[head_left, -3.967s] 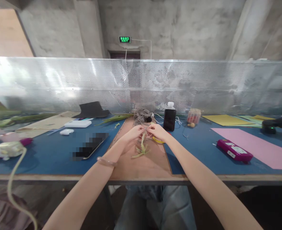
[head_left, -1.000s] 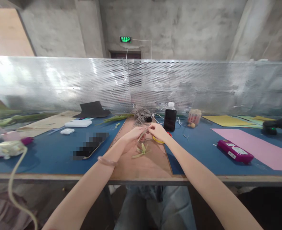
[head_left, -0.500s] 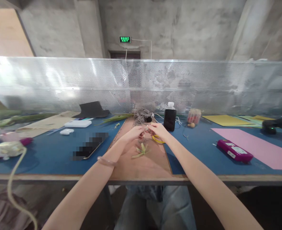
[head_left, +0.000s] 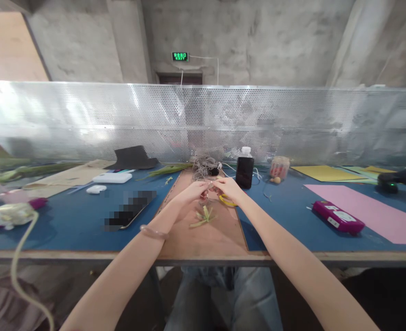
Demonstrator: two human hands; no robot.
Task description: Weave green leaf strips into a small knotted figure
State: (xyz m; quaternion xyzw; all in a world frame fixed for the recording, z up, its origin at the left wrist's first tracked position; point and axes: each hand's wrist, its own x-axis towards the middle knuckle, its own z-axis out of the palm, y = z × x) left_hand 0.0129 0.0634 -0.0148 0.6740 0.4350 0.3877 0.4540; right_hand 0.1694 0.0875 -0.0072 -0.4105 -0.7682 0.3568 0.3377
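Note:
My left hand (head_left: 193,192) and my right hand (head_left: 228,189) meet over the bare brown board (head_left: 220,234), fingertips pinched close together. Something small and pale seems to lie between the fingers, too small to make out. Just behind them is a tangled heap of grey string (head_left: 203,165). Knotted green leaf strips (head_left: 205,216) lie on the board in front of my hands. A yellow ring-shaped thing (head_left: 226,201) rests beneath my right hand, partly hidden by it.
A black phone (head_left: 245,174) stands upright against a white-capped bottle (head_left: 246,151). Farther right are a clear jar (head_left: 279,168), a magenta box (head_left: 338,217) and pink paper (head_left: 368,211). Leftward lie another phone (head_left: 130,210) and a white case (head_left: 112,178). A perforated metal screen (head_left: 120,115) closes the back.
My fingers have shifted very slightly at the pinch. Everything else on the table is where it was.

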